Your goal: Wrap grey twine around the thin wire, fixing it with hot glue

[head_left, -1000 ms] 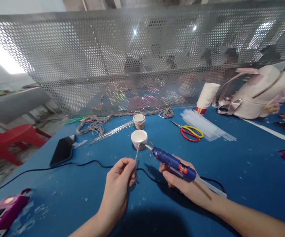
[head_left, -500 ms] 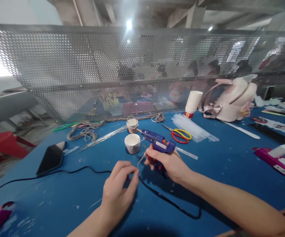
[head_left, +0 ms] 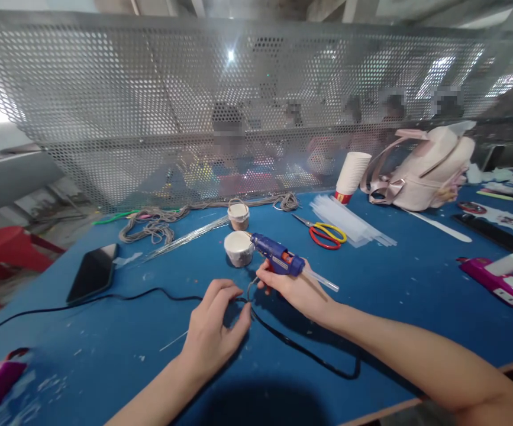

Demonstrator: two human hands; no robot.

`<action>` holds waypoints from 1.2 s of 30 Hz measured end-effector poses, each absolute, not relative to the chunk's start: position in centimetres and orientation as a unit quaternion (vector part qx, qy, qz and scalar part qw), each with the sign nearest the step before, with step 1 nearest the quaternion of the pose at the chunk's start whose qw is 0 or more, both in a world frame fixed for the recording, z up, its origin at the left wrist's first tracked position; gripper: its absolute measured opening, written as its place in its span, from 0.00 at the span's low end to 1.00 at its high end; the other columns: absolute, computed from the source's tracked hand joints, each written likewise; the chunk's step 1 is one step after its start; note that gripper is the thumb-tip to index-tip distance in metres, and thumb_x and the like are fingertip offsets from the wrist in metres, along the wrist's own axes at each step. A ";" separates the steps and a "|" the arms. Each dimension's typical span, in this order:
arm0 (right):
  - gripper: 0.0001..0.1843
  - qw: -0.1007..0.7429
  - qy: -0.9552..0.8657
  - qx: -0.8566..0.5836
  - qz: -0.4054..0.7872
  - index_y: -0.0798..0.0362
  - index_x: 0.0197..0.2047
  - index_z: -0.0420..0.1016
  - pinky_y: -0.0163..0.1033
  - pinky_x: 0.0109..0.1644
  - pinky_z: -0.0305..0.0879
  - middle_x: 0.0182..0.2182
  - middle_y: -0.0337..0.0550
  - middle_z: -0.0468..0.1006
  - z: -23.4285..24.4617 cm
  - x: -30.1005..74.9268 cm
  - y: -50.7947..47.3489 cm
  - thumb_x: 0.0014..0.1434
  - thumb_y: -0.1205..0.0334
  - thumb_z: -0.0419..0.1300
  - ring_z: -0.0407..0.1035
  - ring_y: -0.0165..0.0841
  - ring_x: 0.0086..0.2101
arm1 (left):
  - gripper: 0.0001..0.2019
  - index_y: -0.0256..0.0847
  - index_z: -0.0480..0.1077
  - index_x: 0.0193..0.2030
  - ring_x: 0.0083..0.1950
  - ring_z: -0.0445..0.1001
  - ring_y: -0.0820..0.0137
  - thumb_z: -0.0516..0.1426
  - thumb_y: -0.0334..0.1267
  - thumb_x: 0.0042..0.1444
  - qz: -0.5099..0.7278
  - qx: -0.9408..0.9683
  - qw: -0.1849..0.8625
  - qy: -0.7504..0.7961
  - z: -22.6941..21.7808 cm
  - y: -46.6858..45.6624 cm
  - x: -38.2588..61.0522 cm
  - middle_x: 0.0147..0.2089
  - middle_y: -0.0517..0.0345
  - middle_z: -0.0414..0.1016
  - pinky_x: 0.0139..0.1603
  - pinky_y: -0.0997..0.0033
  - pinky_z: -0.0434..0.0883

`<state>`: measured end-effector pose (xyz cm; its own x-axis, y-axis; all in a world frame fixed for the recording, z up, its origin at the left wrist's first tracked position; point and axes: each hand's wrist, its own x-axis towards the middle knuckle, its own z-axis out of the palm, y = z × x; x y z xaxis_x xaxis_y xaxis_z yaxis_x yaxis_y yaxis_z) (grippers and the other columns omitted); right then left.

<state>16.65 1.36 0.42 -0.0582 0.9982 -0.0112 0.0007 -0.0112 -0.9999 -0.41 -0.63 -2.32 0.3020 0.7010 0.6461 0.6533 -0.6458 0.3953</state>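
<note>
My right hand (head_left: 300, 289) is wrapped round a blue hot glue gun (head_left: 275, 254) with a clear glue stick (head_left: 323, 280) poking out of its back. A short grey cord (head_left: 249, 288) curves down from the fingers of that hand. My left hand (head_left: 214, 322) lies just left of the cord, thumb and forefinger apart; whether they touch the cord I cannot tell. Close to the gun's nozzle stands a cut-down white paper cup (head_left: 239, 255). Behind it is a similar small cup (head_left: 239, 222) with a cord loop on top.
Scissors (head_left: 325, 235), clear glue sticks (head_left: 349, 222), stacked paper cups (head_left: 352, 174) and a bag (head_left: 431, 168) are on the right. Grey cord (head_left: 154, 228), wires (head_left: 189, 238) and a phone (head_left: 93, 273) lie left. A black cable (head_left: 307, 354) crosses the table before a perforated metal screen (head_left: 149, 106).
My left thumb and forefinger, pinched at the cord's end before, have come apart. The glue gun has tipped and shifted slightly left, its nozzle nearer the front cup. The view has dipped.
</note>
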 end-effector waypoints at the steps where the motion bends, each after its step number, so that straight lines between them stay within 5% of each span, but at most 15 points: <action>1: 0.09 0.486 -0.511 -0.488 0.514 0.54 0.29 0.70 0.35 0.32 0.67 0.23 0.36 0.73 0.2 16.6 1.5 0.48 0.58 0.62 0.71 0.31 0.26 | 0.07 0.42 0.67 0.38 0.34 0.74 0.67 0.57 0.35 0.51 0.410 0.809 0.020 0.422 -2.6 -0.5 -0.5 0.37 0.52 0.72 0.34 0.71 0.71; 6: 0.09 0.496 -0.518 -0.485 0.501 0.53 0.29 0.69 0.36 0.33 0.68 0.24 0.36 0.73 -0.5 16.6 1.5 0.48 0.58 0.62 0.72 0.32 0.27 | 0.11 0.43 0.68 0.41 0.36 0.75 0.65 0.60 0.41 0.50 0.357 0.816 -0.005 0.454 -3.9 0.0 -0.5 0.41 0.50 0.74 0.34 0.71 0.70; 12: 0.09 0.501 -0.543 -0.467 0.485 0.53 0.31 0.70 0.36 0.35 0.68 0.27 0.37 0.74 -0.9 16.5 0.8 0.50 0.57 0.61 0.71 0.31 0.28 | 0.04 0.43 0.70 0.36 0.29 0.73 0.70 0.55 0.38 0.56 0.343 0.811 0.020 0.474 -4.3 0.4 -0.5 0.34 0.53 0.75 0.28 0.75 0.67; 17: 0.08 0.507 -0.555 -0.455 0.478 0.53 0.32 0.69 0.35 0.35 0.67 0.28 0.37 0.74 -1.3 16.7 1.0 0.52 0.57 0.60 0.72 0.31 0.28 | 0.06 0.42 0.72 0.36 0.32 0.73 0.69 0.53 0.34 0.57 0.373 0.818 0.051 0.435 -4.0 0.2 -0.6 0.33 0.50 0.76 0.32 0.75 0.68; 26: 0.09 0.512 -0.570 -0.436 0.472 0.53 0.34 0.70 0.35 0.33 0.67 0.27 0.37 0.74 -1.6 17.0 1.1 0.52 0.57 0.60 0.72 0.31 0.27 | 0.07 0.43 0.72 0.24 0.27 0.66 0.70 0.58 0.38 0.51 0.452 0.666 0.297 0.514 -0.9 -0.5 0.6 0.28 0.57 0.72 0.29 0.73 0.63; 36: 0.08 0.521 -0.565 -0.430 0.473 0.54 0.34 0.71 0.35 0.35 0.69 0.28 0.37 0.75 -1.3 16.9 1.0 0.52 0.59 0.61 0.72 0.30 0.27 | 0.12 0.37 0.74 0.24 0.24 0.59 0.74 0.61 0.46 0.47 0.384 0.538 0.507 0.553 0.1 -0.3 0.1 0.25 0.59 0.69 0.25 0.76 0.58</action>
